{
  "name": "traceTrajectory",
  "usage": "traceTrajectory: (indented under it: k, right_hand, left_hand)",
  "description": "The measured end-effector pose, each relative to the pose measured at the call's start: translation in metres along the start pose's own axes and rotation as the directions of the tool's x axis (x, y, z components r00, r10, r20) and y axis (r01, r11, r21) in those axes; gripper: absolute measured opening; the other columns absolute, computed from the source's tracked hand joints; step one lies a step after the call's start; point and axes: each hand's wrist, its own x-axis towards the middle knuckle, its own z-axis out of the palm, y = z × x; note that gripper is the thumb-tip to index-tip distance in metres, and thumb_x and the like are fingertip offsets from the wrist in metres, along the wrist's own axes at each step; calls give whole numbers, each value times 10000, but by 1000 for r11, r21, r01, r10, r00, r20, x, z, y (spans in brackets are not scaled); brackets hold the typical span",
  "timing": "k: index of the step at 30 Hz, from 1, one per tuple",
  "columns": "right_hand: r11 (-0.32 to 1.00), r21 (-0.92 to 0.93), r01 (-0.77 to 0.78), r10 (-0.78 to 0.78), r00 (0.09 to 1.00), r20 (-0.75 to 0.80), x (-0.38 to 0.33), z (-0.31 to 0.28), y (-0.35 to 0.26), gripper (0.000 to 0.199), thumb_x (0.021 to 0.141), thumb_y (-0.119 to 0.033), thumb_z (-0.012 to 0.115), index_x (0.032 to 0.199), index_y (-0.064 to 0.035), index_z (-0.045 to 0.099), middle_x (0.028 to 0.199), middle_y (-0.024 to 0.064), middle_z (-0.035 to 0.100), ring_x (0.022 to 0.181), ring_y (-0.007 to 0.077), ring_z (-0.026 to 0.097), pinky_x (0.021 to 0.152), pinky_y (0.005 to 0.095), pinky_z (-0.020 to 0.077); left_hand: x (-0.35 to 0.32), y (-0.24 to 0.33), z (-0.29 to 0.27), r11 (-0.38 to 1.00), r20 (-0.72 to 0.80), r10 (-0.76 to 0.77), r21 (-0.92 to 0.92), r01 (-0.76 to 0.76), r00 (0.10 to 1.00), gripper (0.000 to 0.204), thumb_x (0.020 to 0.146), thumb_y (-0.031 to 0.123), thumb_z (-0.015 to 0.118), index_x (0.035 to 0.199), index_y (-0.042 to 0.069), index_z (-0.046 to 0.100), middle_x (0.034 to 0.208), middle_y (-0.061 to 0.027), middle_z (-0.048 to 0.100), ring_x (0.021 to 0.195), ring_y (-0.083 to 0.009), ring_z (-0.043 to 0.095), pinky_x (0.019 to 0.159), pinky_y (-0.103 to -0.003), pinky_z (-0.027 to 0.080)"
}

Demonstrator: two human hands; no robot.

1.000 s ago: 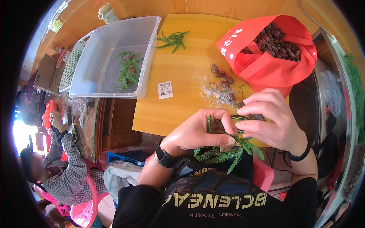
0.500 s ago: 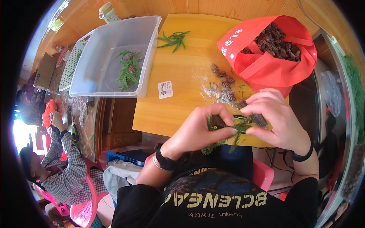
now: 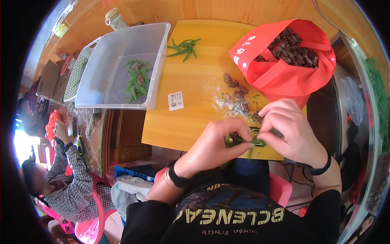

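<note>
Over the near edge of the yellow table (image 3: 195, 122), my left hand (image 3: 215, 142) pinches a green artificial pine sprig (image 3: 230, 140) between thumb and fingers. My right hand (image 3: 290, 132) is closed on the sprig's other end, thumb and forefinger pressed together. The fingers hide much of the sprig, and its lower part is blurred. A dark block-like piece (image 3: 277, 132) shows partly behind my right fingers. Just beyond my hands, several brown pine cones (image 3: 239, 94) lie in a row amid white crumbs.
A red bag (image 3: 270, 75) full of pine cones stands at the far right. On the left is a clear plastic tub (image 3: 95, 61) holding green sprigs with cones (image 3: 137, 84). Another sprig (image 3: 185, 49) and a white label (image 3: 175, 101) lie on the table. Another person (image 3: 73, 179) sits at left.
The sprig's tips, earlier spread below my left hand, are now mostly hidden or blurred. My right fingers have closed together on the sprig. The whole view has shifted slightly.
</note>
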Motion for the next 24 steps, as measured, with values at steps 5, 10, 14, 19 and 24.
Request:
traceTrajectory:
  k: [5,10,14,19,24]
  right_hand:
    - [958,217,-189,189,982,20,-6,4,7,185,685,-129,720,810,-67,599,869,87,594,887,272,571,780,391,424]
    - [991,44,123,-117,987,-113,-1,-3,3,225,671,-176,720,849,-81,618,866,42,590,887,253,569,754,380,433]
    - [955,-94,282,-292,948,-128,1,-1,7,196,645,-165,709,802,-95,614,845,10,574,886,216,568,743,359,433]
    - [968,-145,206,-219,972,-82,2,-4,0,162,648,-144,704,740,-85,583,849,12,575,927,212,554,775,369,416]
    - [973,-221,-61,60,998,-11,-2,9,5,163,665,-119,694,739,-74,556,857,33,579,961,235,546,817,380,397]
  left_hand:
    - [1,-3,0,992,-2,36,124,-35,999,131,745,-29,669,784,10,550,833,-65,606,821,-151,589,724,-266,467]
    - [-1,-10,-10,849,213,-189,-456,268,959,155,755,-54,649,827,26,537,911,-86,597,836,-132,568,747,-256,458]
    - [-1,-12,-10,795,248,-191,-528,298,950,160,750,-53,651,824,31,537,910,-90,598,838,-128,566,746,-257,457]
    - [-1,-10,-6,807,239,-182,-517,284,954,148,747,-39,661,811,28,546,875,-80,604,835,-132,572,739,-264,459]
    - [3,-9,6,920,-42,120,381,-96,992,112,756,-22,656,791,-6,551,846,-77,597,771,-144,583,698,-278,472]
